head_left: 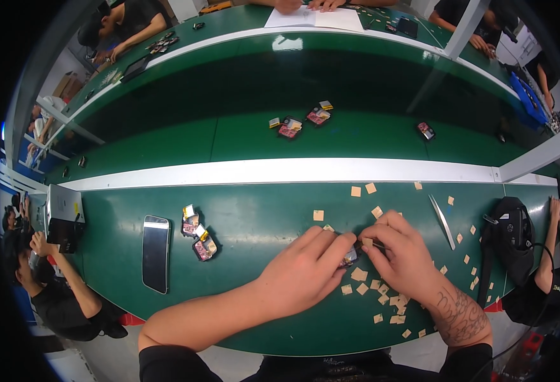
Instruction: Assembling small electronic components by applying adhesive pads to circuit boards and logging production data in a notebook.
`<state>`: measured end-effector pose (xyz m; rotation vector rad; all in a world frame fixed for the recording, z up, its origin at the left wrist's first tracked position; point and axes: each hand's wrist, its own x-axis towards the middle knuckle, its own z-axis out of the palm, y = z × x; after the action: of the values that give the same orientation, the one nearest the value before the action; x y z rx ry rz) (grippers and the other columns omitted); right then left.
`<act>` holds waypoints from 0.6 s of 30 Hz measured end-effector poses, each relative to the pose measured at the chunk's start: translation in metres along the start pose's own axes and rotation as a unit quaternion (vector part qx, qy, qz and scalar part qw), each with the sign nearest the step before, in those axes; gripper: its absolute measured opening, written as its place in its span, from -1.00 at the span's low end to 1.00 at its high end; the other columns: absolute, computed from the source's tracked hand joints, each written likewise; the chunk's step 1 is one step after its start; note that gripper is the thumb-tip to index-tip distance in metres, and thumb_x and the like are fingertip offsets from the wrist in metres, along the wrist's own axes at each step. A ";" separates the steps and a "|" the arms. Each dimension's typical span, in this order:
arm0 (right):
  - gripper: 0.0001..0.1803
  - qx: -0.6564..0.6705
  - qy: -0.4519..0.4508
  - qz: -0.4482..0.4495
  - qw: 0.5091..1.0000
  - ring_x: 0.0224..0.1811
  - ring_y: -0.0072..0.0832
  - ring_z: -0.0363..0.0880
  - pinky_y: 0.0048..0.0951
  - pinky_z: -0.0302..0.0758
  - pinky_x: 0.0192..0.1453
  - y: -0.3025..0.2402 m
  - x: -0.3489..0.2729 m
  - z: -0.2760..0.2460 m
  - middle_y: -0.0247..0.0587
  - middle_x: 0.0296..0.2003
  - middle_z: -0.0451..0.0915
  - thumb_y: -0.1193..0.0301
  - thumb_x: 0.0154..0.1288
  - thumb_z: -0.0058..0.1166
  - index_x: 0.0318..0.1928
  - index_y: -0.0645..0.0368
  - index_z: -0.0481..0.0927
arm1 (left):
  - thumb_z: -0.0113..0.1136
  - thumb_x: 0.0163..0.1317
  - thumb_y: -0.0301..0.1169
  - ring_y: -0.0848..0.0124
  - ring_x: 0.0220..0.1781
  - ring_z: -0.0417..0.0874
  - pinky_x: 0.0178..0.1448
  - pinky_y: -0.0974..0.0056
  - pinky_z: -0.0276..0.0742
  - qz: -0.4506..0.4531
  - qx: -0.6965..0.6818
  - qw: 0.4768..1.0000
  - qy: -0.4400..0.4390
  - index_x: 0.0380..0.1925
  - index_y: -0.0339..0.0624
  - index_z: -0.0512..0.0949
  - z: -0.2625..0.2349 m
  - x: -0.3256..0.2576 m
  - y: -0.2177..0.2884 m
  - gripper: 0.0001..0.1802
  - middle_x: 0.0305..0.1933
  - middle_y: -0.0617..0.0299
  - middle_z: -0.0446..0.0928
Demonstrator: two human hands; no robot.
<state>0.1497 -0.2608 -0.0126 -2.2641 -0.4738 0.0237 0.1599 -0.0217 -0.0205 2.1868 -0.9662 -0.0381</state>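
Over the green bench, my left hand (307,264) is closed round a small dark electronic device (351,257), mostly hidden by the fingers. My right hand (400,252) meets it from the right, thumb and forefinger pinched on a small tan square (368,242) at the device's edge. Many loose tan squares (359,274) lie under and beside my right hand. Two opened devices with pink-red insides and silver battery pouches, a nearer one (205,248) and a farther one (191,224), lie left of my left hand.
A phone (156,254) lies at the left. Tweezers (443,223) and a black bag (508,235) are on the right. Beyond the white rail (293,172), more opened devices (289,127) sit on a green surface. Other people work at the far side and both ends.
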 end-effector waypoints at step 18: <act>-0.78 0.067 -0.082 -0.008 0.994 -0.42 -0.31 0.65 -0.34 0.58 -0.31 0.005 0.004 -0.013 -0.16 -0.26 0.68 0.58 0.36 0.34 0.00 0.22 0.73 | 0.52 0.20 -0.49 -0.02 0.05 0.66 0.12 0.03 0.67 0.009 -0.037 0.999 -0.022 0.20 -0.22 0.55 -0.008 0.002 -0.007 -0.44 0.00 0.02 0.60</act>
<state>0.1576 -0.2722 -0.0070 -2.1350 -0.5602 0.2278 0.1681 -0.0153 -0.0188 2.1181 -0.9932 -0.1118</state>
